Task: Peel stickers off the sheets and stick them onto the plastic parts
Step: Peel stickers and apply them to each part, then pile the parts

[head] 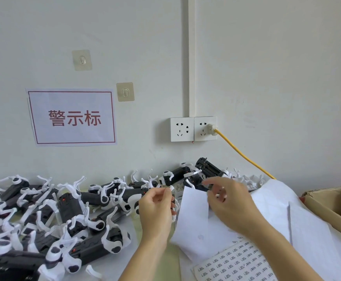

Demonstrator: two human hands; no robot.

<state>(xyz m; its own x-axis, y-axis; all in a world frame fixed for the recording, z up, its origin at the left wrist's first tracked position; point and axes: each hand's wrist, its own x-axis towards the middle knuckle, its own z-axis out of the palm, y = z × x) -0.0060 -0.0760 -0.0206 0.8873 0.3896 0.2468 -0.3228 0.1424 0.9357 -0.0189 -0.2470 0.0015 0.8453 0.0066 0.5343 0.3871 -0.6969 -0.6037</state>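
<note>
My left hand [157,211] is raised over the table and pinches a small white sticker [171,188] between thumb and fingertip. My right hand [228,201] hovers beside it, blurred, fingers loosely curled over white backing sheets [194,224]; whether it holds anything I cannot tell. A sheet of small printed stickers [234,262] lies at the bottom right. Several black-and-white plastic parts [70,209] are heaped on the left, and more parts [186,175] lie along the wall behind my hands.
A cardboard box [328,205] with a part inside stands at the right edge. A yellow cable [244,155] runs from the wall socket [205,128] down behind the sheets. A red-lettered sign [72,117] hangs on the wall.
</note>
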